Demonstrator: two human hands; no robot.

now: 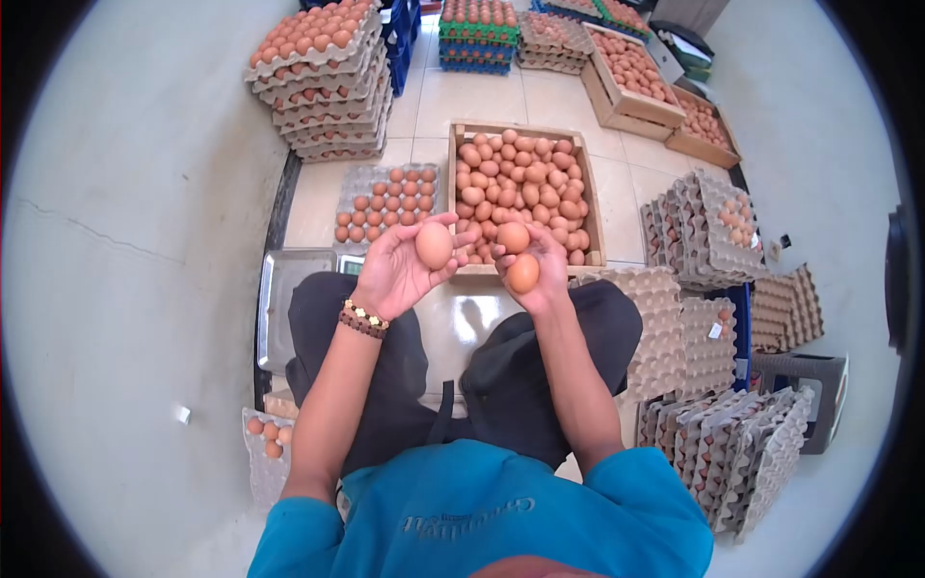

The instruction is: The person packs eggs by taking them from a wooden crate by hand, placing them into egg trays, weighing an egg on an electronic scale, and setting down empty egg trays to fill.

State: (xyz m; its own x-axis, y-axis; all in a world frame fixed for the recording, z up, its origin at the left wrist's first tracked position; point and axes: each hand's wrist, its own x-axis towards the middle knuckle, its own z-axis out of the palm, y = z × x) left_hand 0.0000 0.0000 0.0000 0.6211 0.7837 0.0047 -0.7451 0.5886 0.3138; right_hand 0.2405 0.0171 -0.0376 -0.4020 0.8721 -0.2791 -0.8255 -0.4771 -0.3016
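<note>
My left hand (403, 268), palm up with a beaded bracelet at the wrist, holds one brown egg (435, 247) on its fingers. Two more eggs rest in my right hand (547, 272): an upper egg (513, 237) near the fingertips and a lower egg (523, 274) against the palm. Both hands are above my knees, at the near edge of a wooden crate (595, 207) heaped with loose brown eggs (525, 178). Left of the crate lies a grey egg tray (355, 183), partly filled with eggs in rows; its near right corner is hidden behind my left hand.
A tall stack of filled egg trays (332, 91) stands at the back left. Green and blue trays (478, 39) and more wooden crates (631, 111) are farther back. Empty tray stacks (723, 453) stand on my right. A metal scale pan (279, 308) sits by my left knee.
</note>
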